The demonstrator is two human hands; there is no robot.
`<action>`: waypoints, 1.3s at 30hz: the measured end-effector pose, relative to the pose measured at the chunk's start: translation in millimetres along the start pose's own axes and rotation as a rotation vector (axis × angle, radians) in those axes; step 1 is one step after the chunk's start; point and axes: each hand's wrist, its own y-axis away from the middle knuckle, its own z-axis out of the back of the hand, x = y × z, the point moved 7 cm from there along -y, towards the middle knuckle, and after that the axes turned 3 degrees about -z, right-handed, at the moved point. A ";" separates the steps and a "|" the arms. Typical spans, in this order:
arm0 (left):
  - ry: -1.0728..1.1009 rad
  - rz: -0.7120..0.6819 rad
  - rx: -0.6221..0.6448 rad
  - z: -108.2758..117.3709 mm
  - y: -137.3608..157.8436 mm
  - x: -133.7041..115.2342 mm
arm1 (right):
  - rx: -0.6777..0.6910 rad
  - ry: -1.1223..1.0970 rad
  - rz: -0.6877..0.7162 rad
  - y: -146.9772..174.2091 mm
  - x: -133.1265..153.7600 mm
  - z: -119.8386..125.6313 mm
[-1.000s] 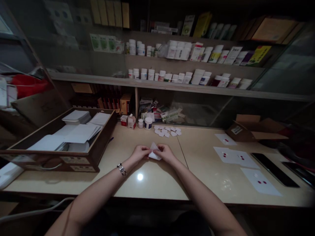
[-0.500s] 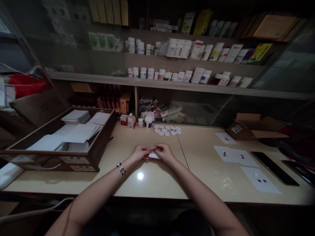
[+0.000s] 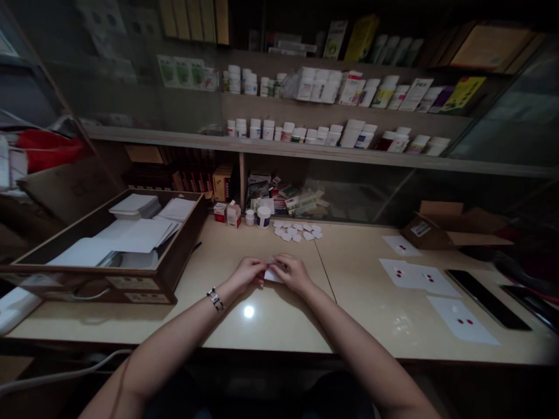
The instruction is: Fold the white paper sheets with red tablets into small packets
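Both hands meet over the middle of the tabletop around a small folded white paper (image 3: 273, 276). My left hand (image 3: 248, 273), with a bracelet on its wrist, pinches the paper's left side. My right hand (image 3: 292, 272) has its thumb and fingers closed at the paper's upper right. Part of the paper is hidden by the fingers. Beyond the hands lies a group of small folded white paper packets (image 3: 297, 231). To the right, flat white sheets (image 3: 458, 334) carry small dark red pills (image 3: 469, 321) and paler ones.
A wooden drawer (image 3: 168, 279) of white paper stands at left, near a pen (image 3: 197, 247). Small boxes (image 3: 233, 215) and a white jar (image 3: 263, 218) stand at the back. A phone (image 3: 487, 298) and an open carton (image 3: 432, 233) lie right. Medicine shelves (image 3: 305, 150) rise behind.
The fingers of my right hand have shifted slightly up and left along the folded paper, showing a little more of it. My left hand stays nearly in place.
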 end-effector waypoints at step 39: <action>0.244 0.086 0.023 1.3 -0.1 5.3 | 0.056 0.393 0.247 6.7 17.8 -10.2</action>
